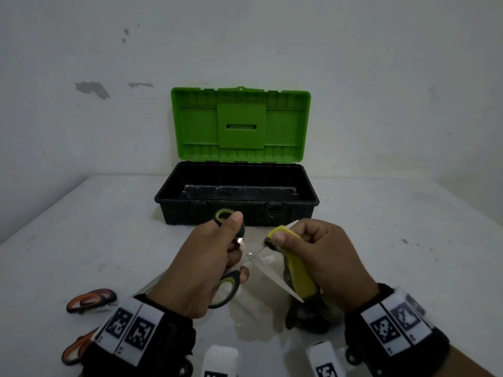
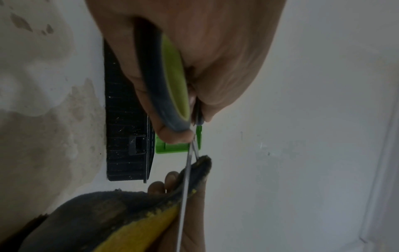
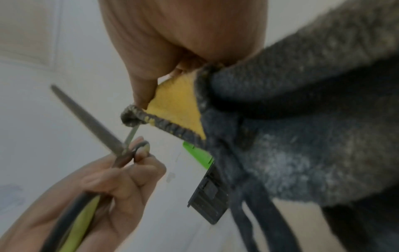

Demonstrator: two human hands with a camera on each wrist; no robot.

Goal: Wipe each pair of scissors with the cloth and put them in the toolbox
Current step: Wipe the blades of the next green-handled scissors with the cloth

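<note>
My left hand [image 1: 215, 257] grips the black-and-green handles of a pair of scissors [image 1: 268, 276], held with the blades spread apart above the table. My right hand [image 1: 313, 254] pinches a yellow-and-grey cloth [image 1: 298, 273] folded over one blade. The left wrist view shows the green handle [image 2: 176, 81] in my fingers and the blade edge [image 2: 185, 184] running into the cloth [image 2: 121, 220]. In the right wrist view the cloth [image 3: 291, 127] fills the right side and the free blade [image 3: 86, 117] points up left. The toolbox [image 1: 236, 197] stands with its lid up behind my hands.
Two pairs of orange-handled scissors [image 1: 91, 300] [image 1: 74, 349] lie at the near left of the white table [image 1: 81, 235]. The toolbox's green lid [image 1: 241, 123] leans against the stained wall. A damp-looking stain marks the table under my hands.
</note>
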